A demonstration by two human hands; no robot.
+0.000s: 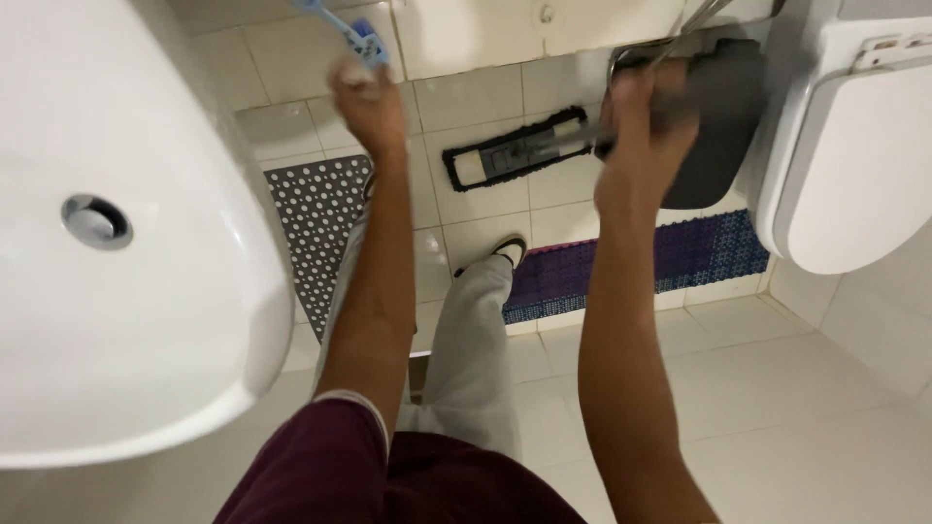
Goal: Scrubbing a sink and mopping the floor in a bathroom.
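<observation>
Tiled bathroom floor [777, 378] (sink [146, 320] left)

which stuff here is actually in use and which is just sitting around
In use:
left hand shut on the blue brush
right hand gripping the mop handle
flat mop head on the floor tiles

Just lying about:
white sink
toilet
dark bin
grey dotted mat
purple mat

Maroon short sleeves, thin pale trim at left cuff [351, 396]. Forearms bare, no watch or rings seen. Light grey trousers [471, 359]. Dark shoe [507, 250] with white band across the top. Both hands [367, 105] bare, ungloved.
</observation>
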